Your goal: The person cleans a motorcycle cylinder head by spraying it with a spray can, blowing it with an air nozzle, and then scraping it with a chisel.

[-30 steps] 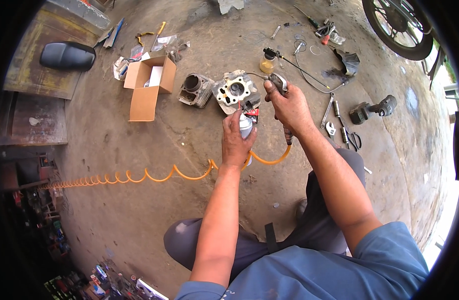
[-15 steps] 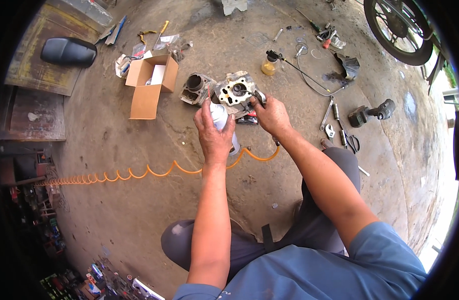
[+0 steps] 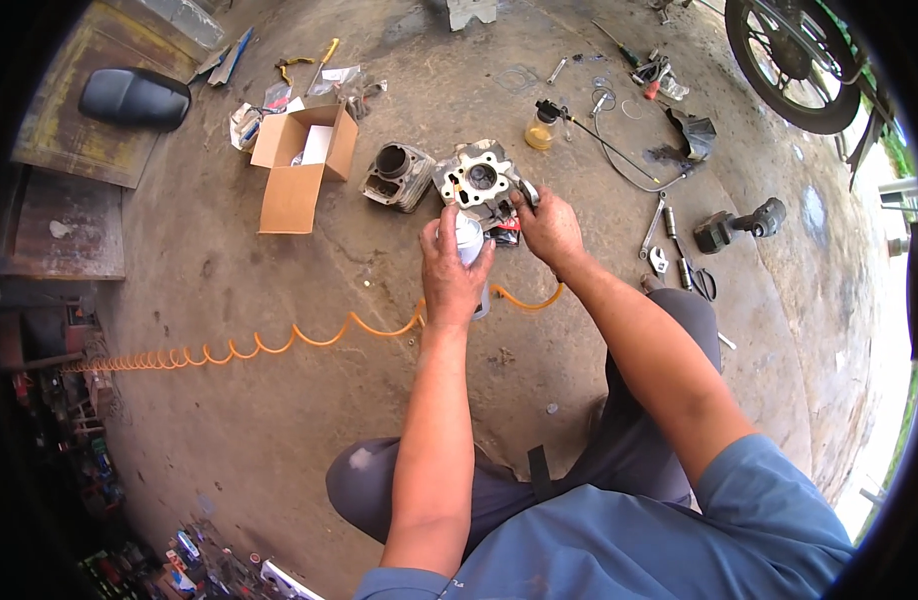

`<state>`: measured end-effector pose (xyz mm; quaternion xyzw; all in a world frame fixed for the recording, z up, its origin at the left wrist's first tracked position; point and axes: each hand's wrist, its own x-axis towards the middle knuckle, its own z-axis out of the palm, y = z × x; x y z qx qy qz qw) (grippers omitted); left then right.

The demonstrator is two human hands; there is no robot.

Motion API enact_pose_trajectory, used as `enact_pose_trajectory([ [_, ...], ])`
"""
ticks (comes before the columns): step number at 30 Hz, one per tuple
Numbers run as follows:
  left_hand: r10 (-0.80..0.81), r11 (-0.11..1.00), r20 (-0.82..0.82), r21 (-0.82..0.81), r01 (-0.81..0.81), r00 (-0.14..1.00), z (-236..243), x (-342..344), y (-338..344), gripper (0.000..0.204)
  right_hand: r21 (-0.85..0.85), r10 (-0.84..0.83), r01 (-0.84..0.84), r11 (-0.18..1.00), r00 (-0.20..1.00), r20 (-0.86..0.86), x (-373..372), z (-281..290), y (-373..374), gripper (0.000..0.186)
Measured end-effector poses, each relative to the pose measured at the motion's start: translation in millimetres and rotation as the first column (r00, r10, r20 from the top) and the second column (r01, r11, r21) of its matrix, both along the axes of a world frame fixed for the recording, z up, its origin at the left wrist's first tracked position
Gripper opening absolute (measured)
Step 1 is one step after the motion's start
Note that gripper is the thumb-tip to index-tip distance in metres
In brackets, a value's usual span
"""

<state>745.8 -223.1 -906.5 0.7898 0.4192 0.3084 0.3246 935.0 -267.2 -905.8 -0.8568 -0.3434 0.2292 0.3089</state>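
Observation:
My left hand point(image 3: 453, 268) is wrapped around a spray can point(image 3: 469, 240) with a white top. A thin straw leads from its top toward the cylinder head point(image 3: 499, 165), a grey metal casting with a round chamber and several holes. On the other side, my right hand point(image 3: 551, 228) grips an air blow gun point(image 3: 528, 194), mostly covered by the fingers, at the casting's right edge. An orange coiled hose point(image 3: 379, 336) runs up to below my right wrist. To the left of the casting stands an engine cylinder point(image 3: 399, 178) with an open bore.
An open cardboard box point(image 3: 291, 195) lies to the left, with a black seat point(image 3: 136, 99) beyond. A jar of yellowish liquid point(image 3: 540, 132) stands behind the casting. Wrenches point(image 3: 655, 228), a cordless power tool point(image 3: 741, 226) and a motorcycle wheel point(image 3: 794, 65) are at the right.
My left hand has shifted right with the spray can, bringing the straw over the cylinder head. The blow gun's dark nozzle has drawn back from the chamber.

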Motion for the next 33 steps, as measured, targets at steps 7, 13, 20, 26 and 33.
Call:
enact_pose_trajectory([
  [7,-0.029,0.998,0.020,-0.053,0.030,0.999,3,3,-5,0.087,-0.002,0.084,-0.084,0.996,0.994,0.069,-5,-2,4,0.044],
  [13,0.015,0.997,0.011,-0.078,-0.014,1.000,1,-2,-3,0.088,0.012,0.096,-0.096,0.995,0.995,0.042,-9,-3,9,0.045],
  [20,0.011,0.999,0.024,-0.038,-0.010,1.000,-1,-8,-1,0.086,0.032,0.118,-0.119,0.992,0.992,0.038,-20,-3,15,0.046],
  [26,0.018,0.999,0.003,-0.040,-0.017,1.000,-3,-9,0,0.088,0.003,0.019,-0.019,1.000,0.997,0.073,-9,-9,13,0.049],
  [33,-0.019,0.998,0.046,-0.061,0.022,0.999,1,2,-3,0.089,0.016,-0.134,0.133,0.991,0.984,0.115,25,-13,12,0.047],
])
